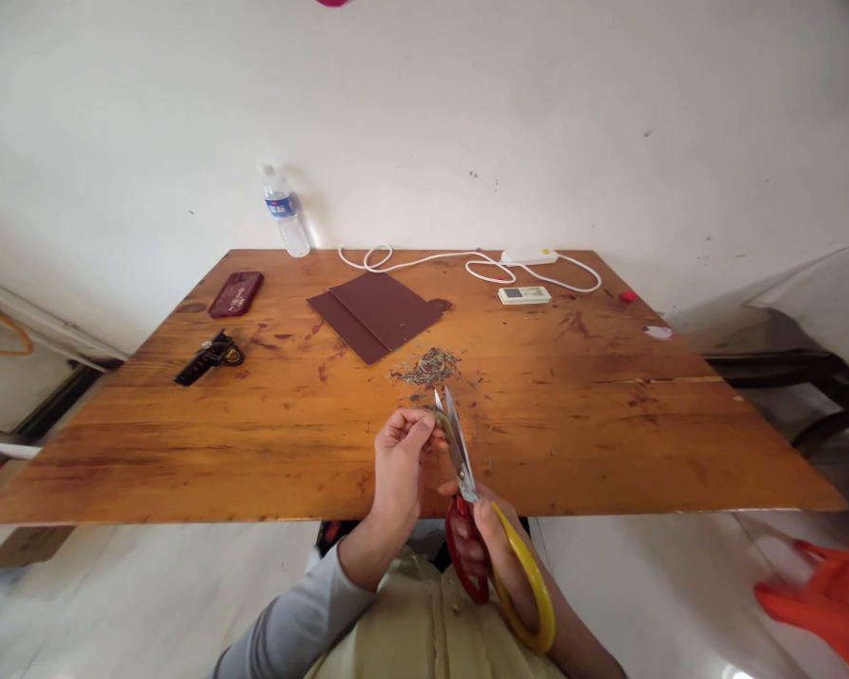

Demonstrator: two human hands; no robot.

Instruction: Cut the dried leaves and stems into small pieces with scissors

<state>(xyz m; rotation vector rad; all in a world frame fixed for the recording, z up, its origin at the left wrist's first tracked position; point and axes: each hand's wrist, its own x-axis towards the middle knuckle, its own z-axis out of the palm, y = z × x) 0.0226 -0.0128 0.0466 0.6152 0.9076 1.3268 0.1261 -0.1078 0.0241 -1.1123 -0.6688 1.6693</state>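
My right hand (491,542) is wrapped round the handles, one red and one yellow, of a pair of scissors (461,462). The blades point away from me and are slightly apart. Beside them, my left hand (402,462) pinches a small dark piece (441,415) that lies against the blades; its exact shape is hard to make out. Just beyond the blade tips, a small heap of thin clippings (428,366) is spread on the wooden table (255,462). Two overlapping dark red sheets (374,316) lie behind the heap.
At the left are a dark red phone (236,294) and a black clamp-like object (210,358). A plastic bottle (285,215) stands at the wall. Toward the back right lie a white remote (524,295), a power strip (529,256) and its looping cable (431,256).
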